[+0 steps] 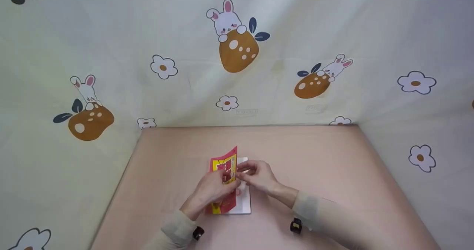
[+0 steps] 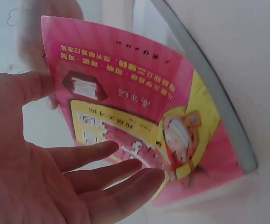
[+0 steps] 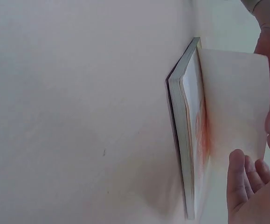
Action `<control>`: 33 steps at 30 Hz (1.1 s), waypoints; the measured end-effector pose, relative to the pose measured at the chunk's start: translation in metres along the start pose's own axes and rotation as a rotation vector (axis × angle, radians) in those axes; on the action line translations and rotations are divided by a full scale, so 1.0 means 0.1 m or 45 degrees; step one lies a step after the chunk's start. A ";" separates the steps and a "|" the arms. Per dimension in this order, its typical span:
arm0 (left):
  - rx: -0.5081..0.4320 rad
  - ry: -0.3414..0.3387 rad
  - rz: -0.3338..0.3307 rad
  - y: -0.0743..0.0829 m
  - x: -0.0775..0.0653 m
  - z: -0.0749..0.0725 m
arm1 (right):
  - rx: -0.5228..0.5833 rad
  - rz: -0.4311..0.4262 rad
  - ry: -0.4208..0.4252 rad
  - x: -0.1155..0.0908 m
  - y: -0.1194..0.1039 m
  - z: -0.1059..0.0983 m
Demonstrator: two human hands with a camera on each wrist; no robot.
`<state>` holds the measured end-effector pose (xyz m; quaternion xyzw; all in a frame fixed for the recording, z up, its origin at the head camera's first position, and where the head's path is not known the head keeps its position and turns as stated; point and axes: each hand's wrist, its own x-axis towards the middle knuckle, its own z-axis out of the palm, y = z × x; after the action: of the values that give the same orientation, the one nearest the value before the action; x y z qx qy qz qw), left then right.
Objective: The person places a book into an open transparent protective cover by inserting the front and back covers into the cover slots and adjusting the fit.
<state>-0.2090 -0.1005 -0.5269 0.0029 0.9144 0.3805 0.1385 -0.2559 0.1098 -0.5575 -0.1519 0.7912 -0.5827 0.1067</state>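
Observation:
A paperback book (image 1: 244, 205) with a pink and yellow cover (image 2: 125, 42) lies on the table, its front cover raised nearly upright. Along the cover's free edge is my left hand (image 1: 214, 187), thumb on the inner side and fingers against the printed outside, holding it. In the left wrist view those fingers overlap the title and a cartoon figure. On the inner side is my right hand (image 1: 261, 176), with loosely extended fingers close to the plain inside face (image 3: 237, 93) and thumb tip right at the cover's edge. The page block (image 3: 183, 121) stays flat below.
The pale pink tabletop (image 1: 314, 157) spreads around the book. A light cloth printed with rabbits and flowers (image 1: 163, 66) encloses the back and both sides. Dark wrist devices (image 1: 296, 226) sit below both sleeves.

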 end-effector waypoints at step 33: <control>-0.030 -0.027 0.258 -0.45 -0.07 -0.58 | -0.881 -0.524 -0.309 0.21 -0.12 0.46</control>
<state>-0.2126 -0.1735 -0.5171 0.0977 0.9034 0.4031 0.1088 -0.2585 0.0581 -0.5592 -0.4013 0.8750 -0.2697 0.0231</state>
